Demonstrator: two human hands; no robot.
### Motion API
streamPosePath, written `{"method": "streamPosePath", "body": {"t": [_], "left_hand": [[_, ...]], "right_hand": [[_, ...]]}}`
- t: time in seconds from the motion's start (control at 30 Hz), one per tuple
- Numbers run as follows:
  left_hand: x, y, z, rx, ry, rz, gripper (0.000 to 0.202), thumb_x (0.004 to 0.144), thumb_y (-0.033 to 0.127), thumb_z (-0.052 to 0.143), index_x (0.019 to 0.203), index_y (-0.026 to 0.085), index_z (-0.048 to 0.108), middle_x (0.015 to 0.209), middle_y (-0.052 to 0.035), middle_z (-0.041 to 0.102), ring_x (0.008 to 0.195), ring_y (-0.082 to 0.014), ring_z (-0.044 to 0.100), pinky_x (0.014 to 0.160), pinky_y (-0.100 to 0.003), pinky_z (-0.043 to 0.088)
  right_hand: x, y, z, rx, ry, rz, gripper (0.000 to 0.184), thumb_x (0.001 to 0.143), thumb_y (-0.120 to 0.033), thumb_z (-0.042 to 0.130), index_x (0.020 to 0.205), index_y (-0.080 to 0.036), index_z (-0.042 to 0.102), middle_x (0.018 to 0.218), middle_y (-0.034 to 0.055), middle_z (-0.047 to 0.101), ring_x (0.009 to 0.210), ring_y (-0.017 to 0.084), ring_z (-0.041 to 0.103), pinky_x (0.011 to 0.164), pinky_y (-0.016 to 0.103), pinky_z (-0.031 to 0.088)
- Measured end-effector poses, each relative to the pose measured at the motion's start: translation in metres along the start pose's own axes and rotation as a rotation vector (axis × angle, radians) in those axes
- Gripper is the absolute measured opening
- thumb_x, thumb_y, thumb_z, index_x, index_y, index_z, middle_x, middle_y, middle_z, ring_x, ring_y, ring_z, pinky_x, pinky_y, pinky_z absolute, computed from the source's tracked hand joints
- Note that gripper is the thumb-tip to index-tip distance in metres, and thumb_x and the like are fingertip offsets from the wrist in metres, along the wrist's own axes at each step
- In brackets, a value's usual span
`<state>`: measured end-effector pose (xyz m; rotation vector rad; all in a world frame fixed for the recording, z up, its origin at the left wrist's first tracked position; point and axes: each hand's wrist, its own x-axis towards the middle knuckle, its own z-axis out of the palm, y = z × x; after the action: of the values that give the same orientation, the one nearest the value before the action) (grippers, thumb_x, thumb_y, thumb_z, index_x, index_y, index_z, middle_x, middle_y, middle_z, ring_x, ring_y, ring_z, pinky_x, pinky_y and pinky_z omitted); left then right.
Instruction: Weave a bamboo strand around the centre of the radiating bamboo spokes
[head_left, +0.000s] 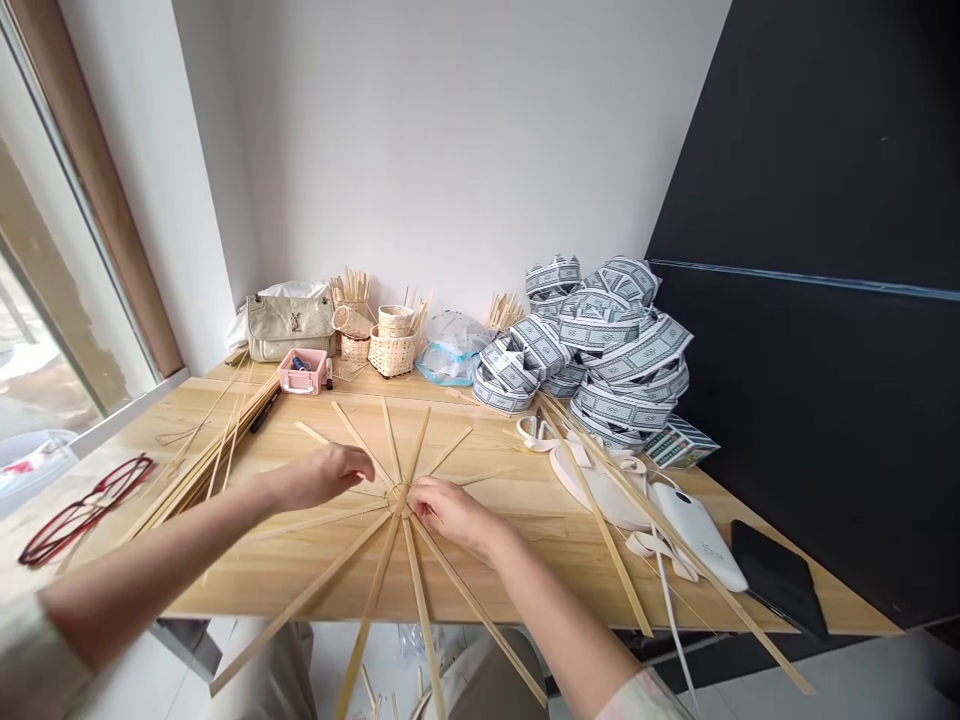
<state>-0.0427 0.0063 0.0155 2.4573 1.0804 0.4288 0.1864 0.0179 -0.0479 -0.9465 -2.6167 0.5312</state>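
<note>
Hub (400, 498) nearer right hand (454, 514)

Head view: crossed strips (373, 605) are spread on the table (277, 440), the broadest running front to back. The hub is flanked rightward by curled fingers (426, 505), left hand (334, 474) farther; whether anything is pinched cannot be told.

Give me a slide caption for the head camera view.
Right hand at the centre of radiating strips, left hand nearby, over a wooden table.

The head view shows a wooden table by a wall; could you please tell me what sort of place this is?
Probably a craft workspace, perhaps for basketry: flat strips crossed like spokes, small woven baskets at the back, and a bundle of long strips on the left suggest it.
</note>
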Motion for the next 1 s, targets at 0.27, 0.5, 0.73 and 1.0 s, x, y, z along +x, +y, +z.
{"method": "streamPosePath", "body": {"t": [0.27, 0.5, 0.73, 1.0], "left_hand": [[0.056, -0.031, 0.059, -0.242, 0.242, -0.379, 0.023, 0.062, -0.001, 0.035, 0.073, 0.013, 0.050, 0.072, -0.0008, 0.059, 0.063, -0.0100, 0.059, 0.054, -0.020, 0.047], [0.053, -0.041, 0.033, -0.116, 0.322, -0.401, 0.014, 0.067, 0.007, 0.044, 0.072, 0.014, 0.055, 0.071, -0.0023, 0.056, 0.069, -0.0151, 0.056, 0.068, -0.030, 0.047], [0.039, -0.024, 0.056, 0.108, 0.142, 0.066, 0.026, 0.074, 0.024, 0.053, 0.099, 0.015, 0.049, 0.097, -0.0084, 0.054, 0.090, -0.0180, 0.051, 0.080, -0.030, 0.043], [0.046, -0.030, 0.078, 0.241, -0.054, 0.278, 0.049, 0.078, 0.038, 0.048, 0.118, 0.011, 0.042, 0.118, -0.0161, 0.044, 0.110, -0.0240, 0.037, 0.095, -0.036, 0.031]], "right_hand": [[-0.024, -0.003, -0.017, 0.112, 0.058, 0.295, 0.028, 0.062, -0.002, 0.039, 0.077, -0.019, 0.056, 0.082, -0.0010, 0.055, 0.072, 0.009, 0.049, 0.063, 0.017, 0.035], [-0.056, 0.000, -0.071, -0.008, 0.164, 0.774, 0.022, 0.074, -0.018, 0.038, 0.074, -0.020, 0.060, 0.073, 0.0017, 0.060, 0.067, 0.013, 0.051, 0.057, 0.021, 0.032], [-0.056, 0.009, -0.077, -0.107, 0.331, 1.113, 0.029, 0.073, -0.012, 0.036, 0.091, -0.019, 0.057, 0.077, 0.0052, 0.060, 0.065, 0.015, 0.051, 0.053, 0.023, 0.031], [-0.024, -0.022, -0.007, 0.088, 0.266, 0.787, 0.010, 0.069, -0.030, 0.051, 0.068, -0.020, 0.054, 0.069, -0.0002, 0.059, 0.063, 0.012, 0.049, 0.054, 0.020, 0.032]]}}
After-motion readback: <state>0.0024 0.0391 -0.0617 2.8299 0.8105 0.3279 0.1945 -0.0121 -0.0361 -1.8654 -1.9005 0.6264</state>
